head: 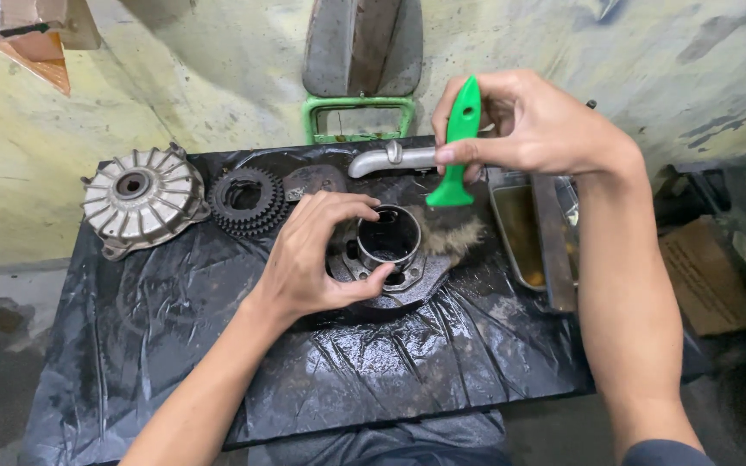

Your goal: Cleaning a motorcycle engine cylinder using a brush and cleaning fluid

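Observation:
My left hand grips a round metal engine part with a raised hollow cylinder, holding it down on the black plastic sheet. My right hand holds a green-handled brush upright; its dirty bristles touch the right side of the part. A grey metal tube lies just behind.
A finned silver hub cover sits at the back left, beside a black toothed gear and a dark plate. A metal tray of brownish liquid stands at the right. A green-framed stool and a cardboard box are beyond the table.

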